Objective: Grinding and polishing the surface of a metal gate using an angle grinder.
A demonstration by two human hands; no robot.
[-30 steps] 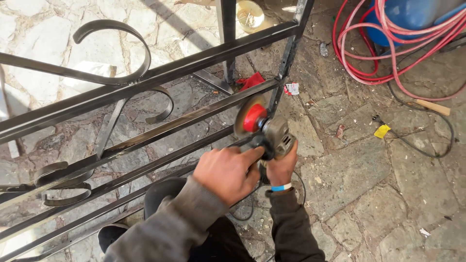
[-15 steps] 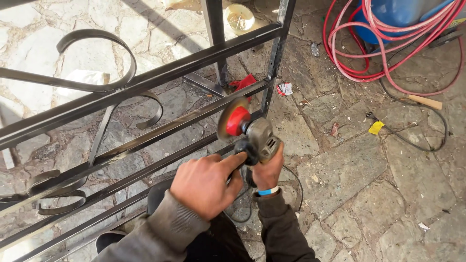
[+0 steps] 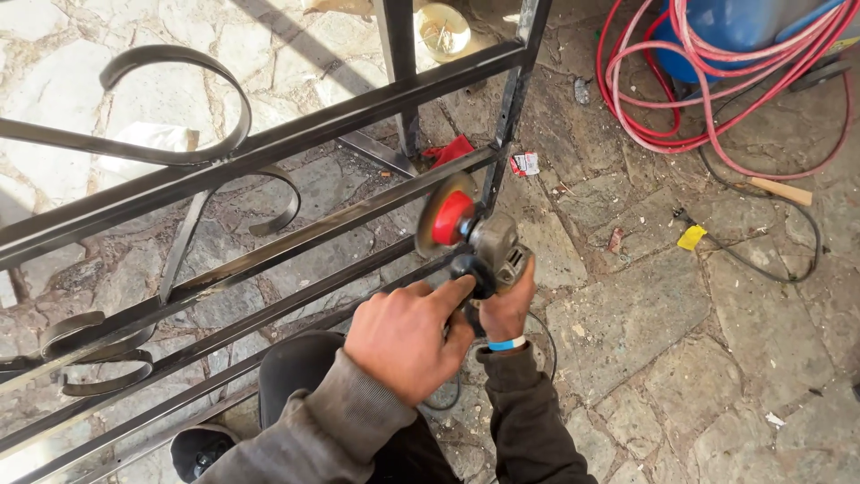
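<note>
I hold the grinder (image 3: pixel 488 246) with both hands: my right hand (image 3: pixel 509 305) is wrapped tight around its gray body from below, and my left hand (image 3: pixel 403 336) grips the black side handle with the pointer finger stretched out along it. The grinder's round disc (image 3: pixel 445 215), with its red middle, sits right by the black metal gate (image 3: pixel 296 125), close to where a long bar meets the upright bar. Red hoses (image 3: pixel 699 81) lie coiled on the stone floor (image 3: pixel 645 314), well apart from my hands.

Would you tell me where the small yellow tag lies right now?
The small yellow tag lies on the stone floor, right of the angle grinder, below the red hose.
</note>
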